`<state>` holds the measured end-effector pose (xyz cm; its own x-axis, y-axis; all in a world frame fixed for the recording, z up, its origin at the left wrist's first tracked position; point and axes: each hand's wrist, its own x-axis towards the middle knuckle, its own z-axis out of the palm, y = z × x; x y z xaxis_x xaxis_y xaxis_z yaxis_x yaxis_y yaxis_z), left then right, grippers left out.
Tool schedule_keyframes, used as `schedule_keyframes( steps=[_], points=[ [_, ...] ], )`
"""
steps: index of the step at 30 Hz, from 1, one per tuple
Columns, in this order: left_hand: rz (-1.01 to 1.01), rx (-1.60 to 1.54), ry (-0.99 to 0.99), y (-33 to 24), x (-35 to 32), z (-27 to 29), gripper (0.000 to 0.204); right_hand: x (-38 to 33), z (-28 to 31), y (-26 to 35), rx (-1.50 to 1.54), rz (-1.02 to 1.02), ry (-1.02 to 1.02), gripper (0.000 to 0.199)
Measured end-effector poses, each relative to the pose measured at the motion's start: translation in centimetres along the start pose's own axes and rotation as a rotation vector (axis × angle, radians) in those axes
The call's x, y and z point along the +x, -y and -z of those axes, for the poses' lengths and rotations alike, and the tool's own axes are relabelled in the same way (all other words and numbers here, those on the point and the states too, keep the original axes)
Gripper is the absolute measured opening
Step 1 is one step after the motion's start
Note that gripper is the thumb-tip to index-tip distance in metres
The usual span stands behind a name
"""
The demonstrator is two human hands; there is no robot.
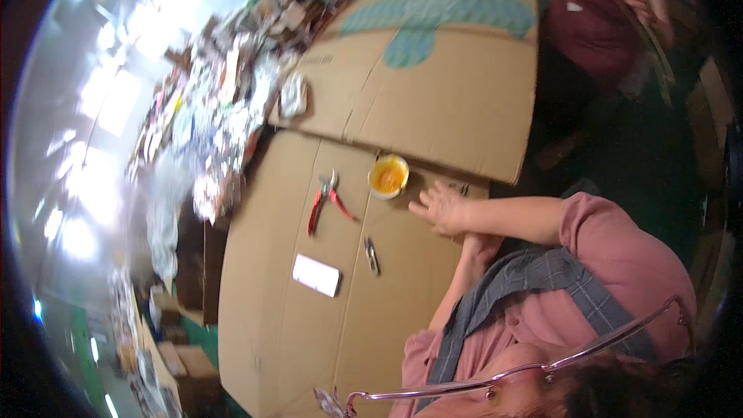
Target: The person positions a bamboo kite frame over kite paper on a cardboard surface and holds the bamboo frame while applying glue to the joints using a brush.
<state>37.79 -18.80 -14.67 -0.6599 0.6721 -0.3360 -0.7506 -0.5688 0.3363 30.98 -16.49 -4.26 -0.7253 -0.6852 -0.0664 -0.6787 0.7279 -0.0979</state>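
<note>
My right hand (pixel 441 207) is held over the cardboard-covered table (pixel 263 325) with its fingers spread, just beside a small round bowl (pixel 388 176) with yellow-orange inside; nothing shows in its grasp. Behind and below the right wrist is my left hand (pixel 482 245), close to the table edge. Its fingers are hidden by the right arm. Farther off on the cardboard lie open red-handled pliers (pixel 331 200) and a small dark hand tool (pixel 372 256), perhaps snips. A white, phone-like rectangle (pixel 316 275) lies near them.
A second large cardboard sheet (pixel 457 101) with a blue-green print adjoins the first, a clear-wrapped packet (pixel 294 95) on its edge. Beyond is a heap of mixed packages and plastic (pixel 224 101). A person in dark red clothing (pixel 596 31) is at the upper right. Cardboard boxes (pixel 190 371) stand lower left.
</note>
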Motion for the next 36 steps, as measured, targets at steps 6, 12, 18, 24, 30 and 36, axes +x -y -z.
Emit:
schedule_keyframes(
  steps=[6,12,18,24,30,36],
  points=[
    [-0.049,-0.059,-0.273,-1.5,-5.1,-2.4,0.019,-10.8,7.6,-2.5,0.218,-0.017,-0.122,0.056],
    [-0.693,0.328,0.055,-7.4,-10.5,-20.4,0.052,-23.5,9.3,-5.9,0.789,-0.371,-0.454,0.034],
    [-0.471,0.342,1.006,-2.4,-12.7,-36.6,0.074,-30.8,11.2,-5.1,0.973,-0.725,-0.646,0.028],
    [-0.396,0.029,1.163,3.2,-10.5,-42.1,0.087,-38.7,15.6,-1.2,1.707,-0.880,-0.826,0.038],
    [-0.505,0.112,1.129,2.3,-7.0,-43.4,0.086,-38.9,2.9,-12.6,1.005,-1.044,-0.596,0.011],
    [-0.629,0.349,0.757,0.0,-0.8,-44.1,0.064,-36.0,-1.3,-20.0,1.063,-0.873,-0.660,0.023]
  ],
)
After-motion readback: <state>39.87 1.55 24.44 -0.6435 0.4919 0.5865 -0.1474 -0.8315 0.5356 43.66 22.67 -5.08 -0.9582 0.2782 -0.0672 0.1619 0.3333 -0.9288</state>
